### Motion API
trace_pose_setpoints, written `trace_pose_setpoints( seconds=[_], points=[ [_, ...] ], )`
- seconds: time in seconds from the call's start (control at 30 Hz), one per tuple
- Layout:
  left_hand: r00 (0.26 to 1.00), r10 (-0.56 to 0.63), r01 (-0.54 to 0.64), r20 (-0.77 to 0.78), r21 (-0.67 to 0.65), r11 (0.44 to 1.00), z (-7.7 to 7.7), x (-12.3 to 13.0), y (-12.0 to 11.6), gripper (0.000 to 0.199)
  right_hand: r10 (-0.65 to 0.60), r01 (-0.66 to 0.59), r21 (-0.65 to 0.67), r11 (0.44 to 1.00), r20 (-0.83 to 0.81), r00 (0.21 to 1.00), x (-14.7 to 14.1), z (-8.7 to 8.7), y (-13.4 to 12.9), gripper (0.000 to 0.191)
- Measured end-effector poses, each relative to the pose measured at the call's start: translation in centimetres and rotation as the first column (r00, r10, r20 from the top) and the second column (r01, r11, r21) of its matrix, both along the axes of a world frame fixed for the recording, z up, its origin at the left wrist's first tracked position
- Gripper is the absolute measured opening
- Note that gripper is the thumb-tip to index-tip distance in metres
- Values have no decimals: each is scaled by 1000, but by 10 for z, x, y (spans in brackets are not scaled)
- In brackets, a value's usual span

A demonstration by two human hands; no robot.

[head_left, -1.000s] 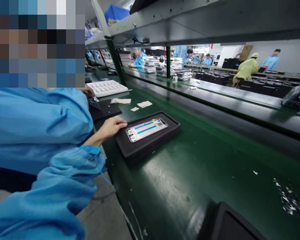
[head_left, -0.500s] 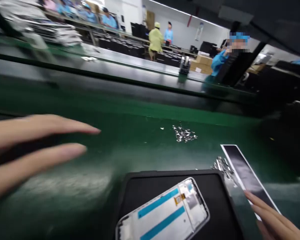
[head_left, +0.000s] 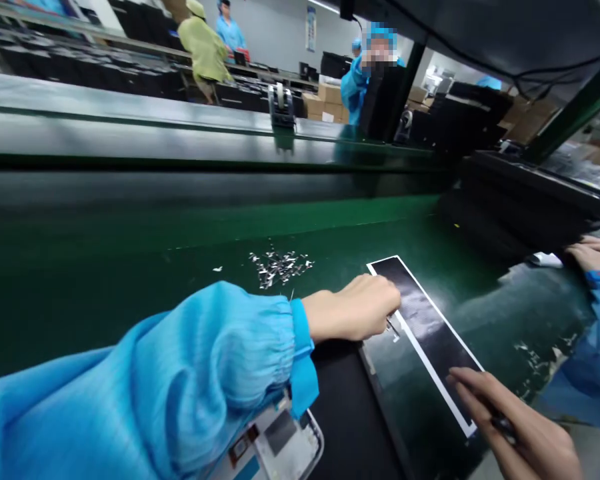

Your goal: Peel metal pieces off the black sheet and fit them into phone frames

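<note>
on the bench (head_left: 80,300), a strip (head_left: 425,310) slants away leftward, left fingers (head_left: 389,292) curled, right fingers (head_left: 497,390) gripping something dark (head_left: 504,427).

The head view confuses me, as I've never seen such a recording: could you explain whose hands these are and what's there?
There is no machine: these are a person's bare hands, filmed by a camera on their own head, looking forward and down. The left hand is at the edge of a dark, white-bordered strip. The right hand is near the strip's closer end, holding a dark object, mostly hidden. The green table also bears small scraps and a black tray with a silver phone-like frame, partly behind the left sleeve. Another person's hand shows at far right.
</note>
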State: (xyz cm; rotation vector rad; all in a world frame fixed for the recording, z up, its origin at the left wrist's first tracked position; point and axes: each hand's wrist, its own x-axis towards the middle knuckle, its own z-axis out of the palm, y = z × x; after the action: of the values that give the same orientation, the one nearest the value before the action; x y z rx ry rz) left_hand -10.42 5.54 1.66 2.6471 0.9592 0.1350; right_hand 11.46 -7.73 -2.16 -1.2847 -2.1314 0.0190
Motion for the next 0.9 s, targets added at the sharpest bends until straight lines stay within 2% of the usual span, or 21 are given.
trace_pose_setpoints(
  seconds=[0.07,0.17,0.33,0.47,0.6,0.73,0.83,0.9],
  points=[
    [998,-52,52,-35,-5,999,-18,7,0,9,-57,56,-19,998,-85,995,-3,-4,0,24],
    [995,-78,77,-69,-18,997,-27,15,0,7,-3,1,-40,999,-53,999,-6,-4,4,24],
    [996,-60,55,-65,-75,996,-23,17,0,15,89,-87,-90,992,11,996,-4,3,15,25],
    [999,-48,45,-15,-132,990,-16,11,-3,23,77,-81,-121,989,-43,996,-5,0,17,23],
    [996,14,7,87,-236,972,-5,9,-8,22,32,-56,-181,982,-130,991,-8,-2,17,19],
    [967,146,-49,209,-409,911,6,10,-16,20,-33,-37,-275,961,-244,969,-12,1,22,17],
    [932,268,-93,244,-554,828,11,14,-22,19,-142,-2,-371,929,-361,921,-21,5,29,10],
    [907,336,-104,254,-639,763,14,16,-25,20,-221,-24,-478,878,-449,866,-29,8,34,10]
  ],
)
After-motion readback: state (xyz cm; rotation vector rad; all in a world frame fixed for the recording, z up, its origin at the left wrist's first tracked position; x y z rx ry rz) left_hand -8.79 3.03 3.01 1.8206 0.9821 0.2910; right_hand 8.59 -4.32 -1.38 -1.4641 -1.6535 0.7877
